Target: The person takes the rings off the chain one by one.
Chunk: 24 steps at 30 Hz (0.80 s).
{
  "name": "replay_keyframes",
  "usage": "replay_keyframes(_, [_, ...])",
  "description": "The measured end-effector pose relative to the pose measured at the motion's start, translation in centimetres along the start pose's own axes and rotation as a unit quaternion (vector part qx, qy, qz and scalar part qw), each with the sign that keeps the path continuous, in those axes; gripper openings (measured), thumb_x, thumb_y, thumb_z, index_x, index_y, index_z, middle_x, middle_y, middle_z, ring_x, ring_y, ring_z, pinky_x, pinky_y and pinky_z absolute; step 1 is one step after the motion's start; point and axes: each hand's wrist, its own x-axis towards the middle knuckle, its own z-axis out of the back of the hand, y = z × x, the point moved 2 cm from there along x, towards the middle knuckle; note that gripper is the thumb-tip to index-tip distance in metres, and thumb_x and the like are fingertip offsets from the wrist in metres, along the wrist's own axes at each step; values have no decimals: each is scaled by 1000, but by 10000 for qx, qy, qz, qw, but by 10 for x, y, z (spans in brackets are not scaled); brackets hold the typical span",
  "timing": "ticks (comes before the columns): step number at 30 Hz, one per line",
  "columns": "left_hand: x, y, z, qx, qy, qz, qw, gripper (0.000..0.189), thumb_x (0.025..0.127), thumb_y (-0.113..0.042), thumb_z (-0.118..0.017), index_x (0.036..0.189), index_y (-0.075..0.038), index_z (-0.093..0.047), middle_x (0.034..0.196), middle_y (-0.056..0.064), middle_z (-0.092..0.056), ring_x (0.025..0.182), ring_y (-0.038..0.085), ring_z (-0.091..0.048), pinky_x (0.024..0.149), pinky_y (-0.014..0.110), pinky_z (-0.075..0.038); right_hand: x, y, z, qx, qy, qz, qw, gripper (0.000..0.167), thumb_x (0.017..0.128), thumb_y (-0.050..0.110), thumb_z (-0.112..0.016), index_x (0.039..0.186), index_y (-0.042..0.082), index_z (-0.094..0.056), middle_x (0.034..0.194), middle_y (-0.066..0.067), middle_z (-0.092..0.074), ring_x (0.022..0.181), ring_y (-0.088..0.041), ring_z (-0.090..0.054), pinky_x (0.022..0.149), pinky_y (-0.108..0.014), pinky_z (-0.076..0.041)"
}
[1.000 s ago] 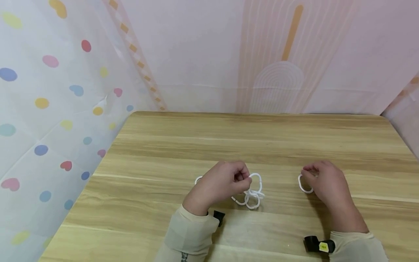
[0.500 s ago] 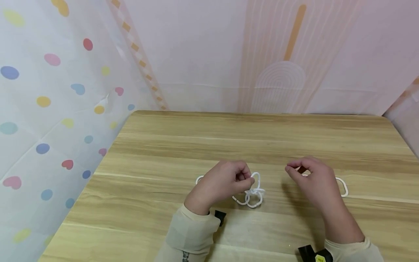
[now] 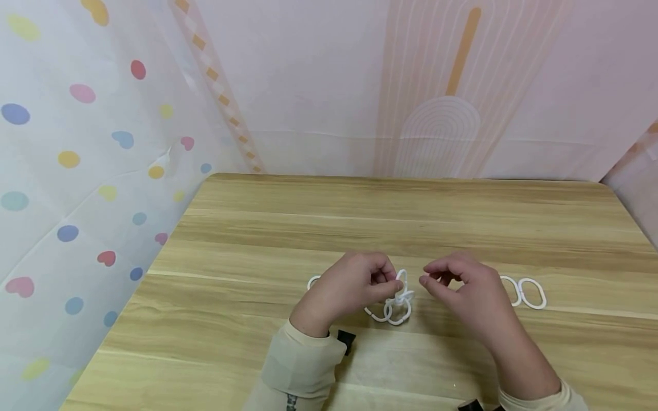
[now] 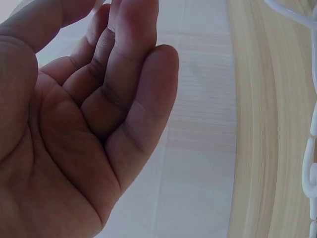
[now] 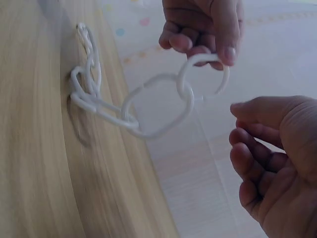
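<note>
My left hand (image 3: 354, 285) pinches the end link (image 5: 184, 74) of a white plastic chain between thumb and fingers. From that link the chain (image 3: 408, 311) hangs down, and its lower links (image 5: 96, 74) lie in a loose heap on the table. Another part of the chain shows past the left hand's far side, mostly hidden by it. Just to the right of the held link is my right hand (image 3: 470, 291), its thumb and fingers loosely bent and apart, holding nothing. In the left wrist view, the left palm (image 4: 64, 144) fills much of the frame and the pinch is cut off.
Right of the right hand, two white links (image 3: 544, 297) lie side by side on the wooden table (image 3: 257, 228); whether they are joined cannot be told. A pastel patterned backdrop (image 3: 308, 85) stands behind the table and along its left side.
My right hand has come away from the loose links on the right, leaving them on the table, and has moved left towards the chain. The left hand keeps its pinch, nearly still.
</note>
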Motion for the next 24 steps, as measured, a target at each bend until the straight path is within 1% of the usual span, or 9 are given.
replay_keyframes(3, [0,0,0,-36,-11,-57,10000,14,94,-19,-72,82,-16,-66,71,-11,-62,63,2,-55,61,20,-48,-1,4,-3,112,107,269,9995,17,79,7,-85,89,18,-76,81,16,-63,77,-7,-58,66,-25,-47])
replay_keyframes(8, [1,-2,-1,-84,-11,-12,10000,13,95,-19,-71,83,-17,-66,71,-11,-62,63,3,-55,60,20,-48,-5,10,-7,342,294,524,9976,19,79,9,-86,88,23,-76,80,20,-62,73,-4,-58,64,-24,-46])
replay_keyframes(12, [1,-3,-1,-98,-22,34,9999,12,96,-20,-71,85,-19,-67,72,-12,-63,64,4,-56,61,21,-49,-6,16,-9,530,294,715,9956,23,78,7,-86,87,25,-76,79,21,-62,71,-3,-58,64,-22,-46])
replay_keyframes(15, [0,-4,0,-119,-67,62,9999,11,95,-21,-71,85,-19,-68,73,-12,-64,66,4,-58,62,22,-50,-6,18,-11,570,228,761,9952,24,76,4,-86,85,24,-76,77,21,-61,70,-3,-58,62,-22,-47])
replay_keyframes(18, [-1,-4,0,-126,-127,92,9998,11,95,-21,-71,85,-19,-68,74,-13,-64,66,4,-58,62,22,-50,-7,18,-14,533,211,641,9963,23,75,4,-87,83,23,-76,74,21,-60,69,-3,-57,58,-22,-47])
replay_keyframes(21, [-1,-6,1,-99,-180,73,9998,10,96,-20,-70,86,-19,-68,74,-13,-65,66,3,-59,62,22,-51,-7,18,-19,484,186,560,9971,21,75,4,-87,81,22,-77,72,21,-60,68,-3,-56,57,-21,-47])
replay_keyframes(24, [-1,-7,1,-90,-215,35,9997,10,95,-20,-71,86,-18,-68,75,-13,-65,66,2,-60,63,21,-51,-8,19,-22,366,57,678,9970,20,74,4,-87,79,21,-76,72,21,-59,67,-2,-56,56,-22,-47])
